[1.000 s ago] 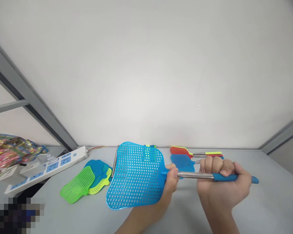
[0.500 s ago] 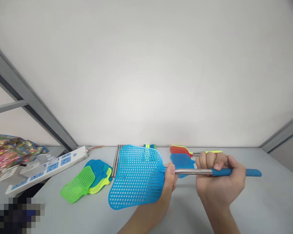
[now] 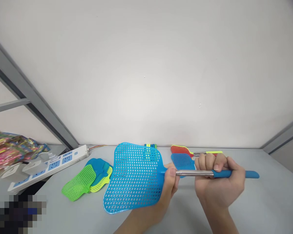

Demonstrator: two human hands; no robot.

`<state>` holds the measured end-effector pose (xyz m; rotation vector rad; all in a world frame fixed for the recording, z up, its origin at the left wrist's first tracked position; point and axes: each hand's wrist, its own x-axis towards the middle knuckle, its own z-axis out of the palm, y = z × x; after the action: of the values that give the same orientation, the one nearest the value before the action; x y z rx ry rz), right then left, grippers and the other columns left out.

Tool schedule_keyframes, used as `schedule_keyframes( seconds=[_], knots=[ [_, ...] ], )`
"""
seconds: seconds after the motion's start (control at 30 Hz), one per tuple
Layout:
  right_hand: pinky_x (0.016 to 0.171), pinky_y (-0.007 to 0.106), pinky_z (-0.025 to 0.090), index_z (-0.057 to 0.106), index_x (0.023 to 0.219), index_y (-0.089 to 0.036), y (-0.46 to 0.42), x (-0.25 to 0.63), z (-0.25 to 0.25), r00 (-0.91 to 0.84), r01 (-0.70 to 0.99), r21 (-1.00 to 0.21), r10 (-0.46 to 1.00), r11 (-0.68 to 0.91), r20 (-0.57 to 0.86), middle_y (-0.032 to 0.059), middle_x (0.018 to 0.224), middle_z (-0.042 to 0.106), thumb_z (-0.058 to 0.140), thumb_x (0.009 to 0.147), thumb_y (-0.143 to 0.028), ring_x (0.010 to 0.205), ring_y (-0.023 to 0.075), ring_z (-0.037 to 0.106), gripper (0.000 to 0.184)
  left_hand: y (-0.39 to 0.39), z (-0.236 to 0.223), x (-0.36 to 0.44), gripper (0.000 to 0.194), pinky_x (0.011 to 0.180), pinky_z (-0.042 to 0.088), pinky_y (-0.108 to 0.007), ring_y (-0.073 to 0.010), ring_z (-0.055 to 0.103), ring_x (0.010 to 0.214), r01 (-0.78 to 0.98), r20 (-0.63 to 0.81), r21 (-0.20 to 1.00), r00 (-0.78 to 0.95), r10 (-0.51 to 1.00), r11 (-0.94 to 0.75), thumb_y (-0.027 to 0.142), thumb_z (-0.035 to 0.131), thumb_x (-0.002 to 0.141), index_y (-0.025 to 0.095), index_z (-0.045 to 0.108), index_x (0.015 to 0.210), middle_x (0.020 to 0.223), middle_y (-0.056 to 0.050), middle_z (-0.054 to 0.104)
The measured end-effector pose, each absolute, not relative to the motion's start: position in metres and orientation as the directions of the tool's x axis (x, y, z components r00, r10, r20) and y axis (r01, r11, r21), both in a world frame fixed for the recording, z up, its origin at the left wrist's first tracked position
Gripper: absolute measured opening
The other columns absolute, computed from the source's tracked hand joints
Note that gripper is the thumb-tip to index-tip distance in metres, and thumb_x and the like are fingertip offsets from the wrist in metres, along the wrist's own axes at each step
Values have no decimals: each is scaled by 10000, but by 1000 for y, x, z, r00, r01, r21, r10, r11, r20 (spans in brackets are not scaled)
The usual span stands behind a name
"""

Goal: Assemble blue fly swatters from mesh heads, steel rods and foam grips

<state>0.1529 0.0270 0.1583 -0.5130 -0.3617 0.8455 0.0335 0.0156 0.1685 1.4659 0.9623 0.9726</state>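
Observation:
A blue fly swatter (image 3: 134, 178) with a perforated head and a metal rod is held level above the table. My left hand (image 3: 169, 183) pinches it at the neck, where the head meets the rod. Around the blue grip and the end of the rod, my right hand (image 3: 218, 180) is closed with the fingers curled over. Behind the hands lie other swatters, one with a red head (image 3: 180, 149) and one with a blue head (image 3: 182, 162); the right hand partly hides them.
Loose swatter heads, a green one (image 3: 79, 183) among them, lie stacked on the left of the grey table (image 3: 271, 195). A white power strip (image 3: 73, 154) with plugs runs beside them. Packaged items (image 3: 12, 151) sit far left. Coloured grips (image 3: 150, 146) lie by the wall.
The swatter head has tilted and shifted slightly left and toward me. Both hands keep their hold, and the view has moved a little.

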Motion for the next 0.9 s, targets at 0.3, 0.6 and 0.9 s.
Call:
schedule_keyframes(
  seconds=[0.3, 0.6, 0.9],
  knots=[
    [375, 249, 157, 281, 428, -166, 25, 154, 159, 639, -622, -550, 767, 558, 57, -53, 368, 162, 344, 728, -297, 338, 76, 220, 334, 11, 166, 34, 417, 436, 256, -208, -79, 298, 416, 193, 35, 976, 327, 944, -104, 447, 246, 828, 188, 344, 517, 428, 41, 312],
    [377, 254, 162, 312, 430, -165, 28, 156, 158, 626, -603, -573, 775, 555, 91, -53, 371, 192, 346, 740, -288, 338, 70, 231, 335, 16, 152, 36, 393, 436, 258, -187, -68, 294, 418, 116, 13, 992, 328, 945, -54, 455, 233, 835, 181, 370, 588, 438, 59, 307],
    [382, 257, 178, 340, 403, -163, 30, 160, 157, 697, -496, -605, 701, 623, 151, -47, 341, 202, 315, 761, -273, 335, 71, 239, 375, 23, 138, 39, 428, 474, 251, -203, -71, 264, 423, -10, -1, 1000, 430, 903, 6, 429, 154, 856, 173, 424, 644, 416, 67, 281]
  ],
)
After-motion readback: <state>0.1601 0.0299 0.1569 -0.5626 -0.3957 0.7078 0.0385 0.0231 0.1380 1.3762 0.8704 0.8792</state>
